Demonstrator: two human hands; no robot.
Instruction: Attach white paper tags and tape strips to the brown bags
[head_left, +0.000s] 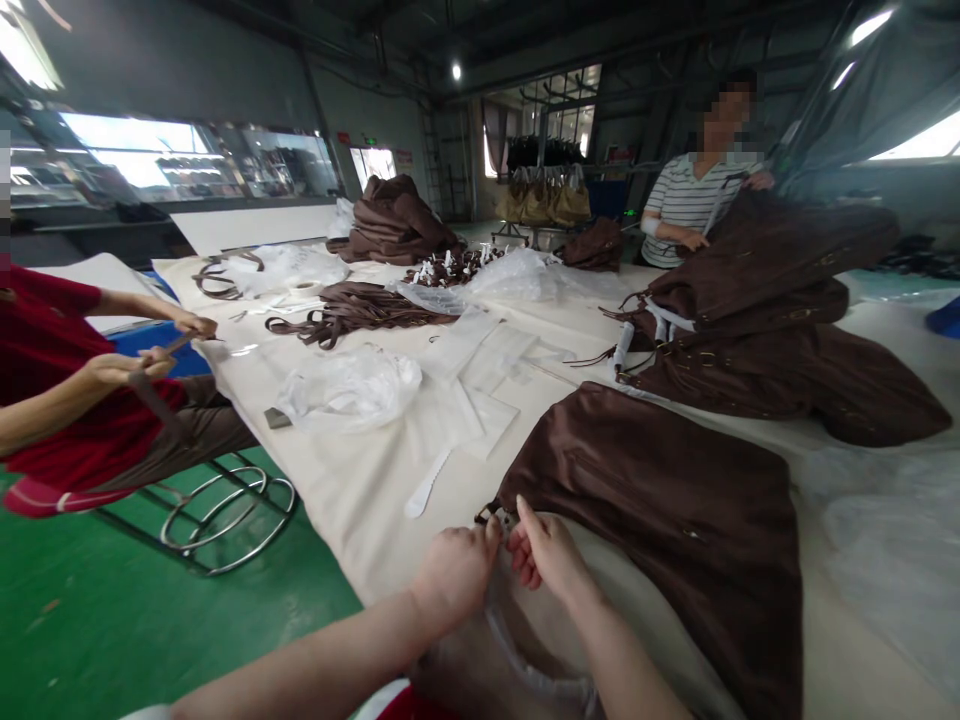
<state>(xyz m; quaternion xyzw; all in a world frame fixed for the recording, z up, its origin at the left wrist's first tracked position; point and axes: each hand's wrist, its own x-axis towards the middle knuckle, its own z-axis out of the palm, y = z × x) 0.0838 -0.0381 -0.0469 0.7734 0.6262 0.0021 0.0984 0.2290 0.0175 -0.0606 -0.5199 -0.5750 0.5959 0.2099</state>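
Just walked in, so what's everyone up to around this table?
Someone is busy with a flat, dark brown bag on a cream-covered table. Their left hand is closed at the bag's metal-fitted corner; the right hand is just beside it, its grip unclear. At left, a seated co-worker in red holds a narrow brown strap. Across the table, a person in a striped shirt stands at heaped brown bags.
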